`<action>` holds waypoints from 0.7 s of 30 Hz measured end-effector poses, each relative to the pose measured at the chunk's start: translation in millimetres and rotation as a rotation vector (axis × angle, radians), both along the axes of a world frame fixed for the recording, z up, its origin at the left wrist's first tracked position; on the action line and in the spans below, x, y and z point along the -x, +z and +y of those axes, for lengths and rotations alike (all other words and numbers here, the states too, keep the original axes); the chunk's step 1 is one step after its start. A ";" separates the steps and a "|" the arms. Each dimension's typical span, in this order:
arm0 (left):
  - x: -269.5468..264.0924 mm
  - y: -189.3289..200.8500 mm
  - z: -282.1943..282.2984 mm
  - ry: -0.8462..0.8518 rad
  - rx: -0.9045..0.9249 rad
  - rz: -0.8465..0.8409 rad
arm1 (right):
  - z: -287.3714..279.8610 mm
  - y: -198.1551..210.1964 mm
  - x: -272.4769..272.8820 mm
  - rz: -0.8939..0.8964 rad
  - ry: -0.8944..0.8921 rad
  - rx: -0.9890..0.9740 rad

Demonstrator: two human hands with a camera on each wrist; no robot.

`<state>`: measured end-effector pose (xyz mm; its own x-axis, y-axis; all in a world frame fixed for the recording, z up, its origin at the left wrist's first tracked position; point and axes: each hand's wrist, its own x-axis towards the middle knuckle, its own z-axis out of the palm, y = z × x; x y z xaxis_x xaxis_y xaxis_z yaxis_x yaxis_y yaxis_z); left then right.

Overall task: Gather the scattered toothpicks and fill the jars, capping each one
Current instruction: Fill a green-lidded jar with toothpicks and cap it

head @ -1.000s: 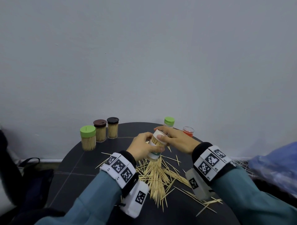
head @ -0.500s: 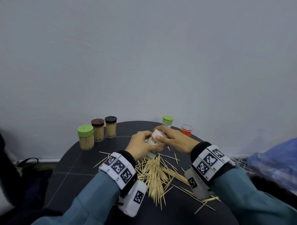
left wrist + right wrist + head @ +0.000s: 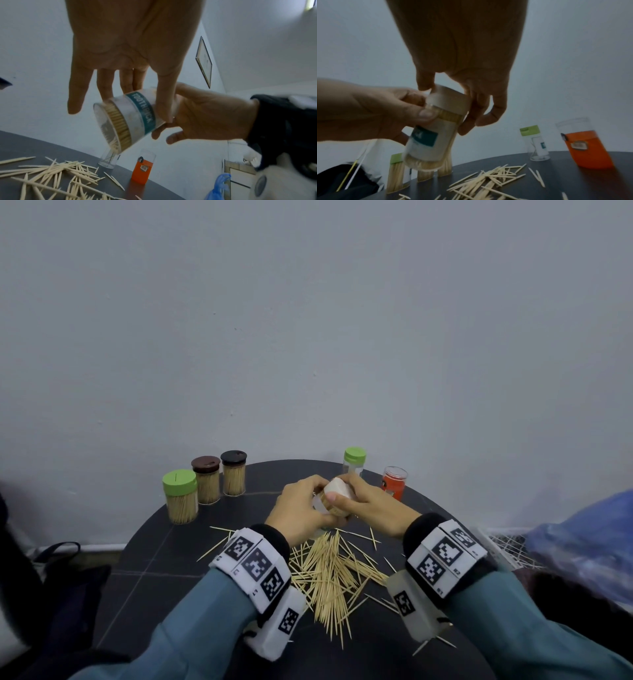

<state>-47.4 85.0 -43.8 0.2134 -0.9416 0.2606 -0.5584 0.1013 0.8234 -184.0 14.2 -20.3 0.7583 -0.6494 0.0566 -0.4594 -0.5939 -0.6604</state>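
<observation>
Right wrist view shows your right hand [image 3: 464, 86] with its fingertips [image 3: 423, 86] curled around the white cap [image 3: 448, 100], so you are holding the cap on top of the jar [image 3: 428, 143]. Your left hand [image 3: 373, 112] is wrapped around the side of the jar, thumb pressed just under the cap. I think you hold it this way so one hand keeps the jar steady while the other pushes or turns the cap on. The jar is up in the air, tilted, above the pile of toothpicks [image 3: 329, 570] on the dark round table [image 3: 164, 549]. It is clear with a blue-green label and looks packed full of pale sticks. Three full, capped jars [image 3: 205, 486] stand together at the back left. A nearly empty jar with a green cap [image 3: 354, 462] and an orange jar [image 3: 394, 482] with no cap wait at the back right.
</observation>
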 end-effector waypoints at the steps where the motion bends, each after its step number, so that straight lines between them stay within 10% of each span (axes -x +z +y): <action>1: 0.0 0.9 0.0 -0.014 -0.005 0.007 | -1.4 -0.8 4.5 0.000 -0.004 -0.014; 21: -38.9 24.8 -3.2 0.192 0.020 -0.038 | -16.9 -39.6 38.2 0.560 -0.068 0.146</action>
<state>-8.4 81.8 -18.9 0.3783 -0.8789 0.2906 -0.6000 0.0062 0.7999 -222.2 -2.6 -59.9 0.6550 -0.7134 -0.2490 -0.7556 -0.6172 -0.2193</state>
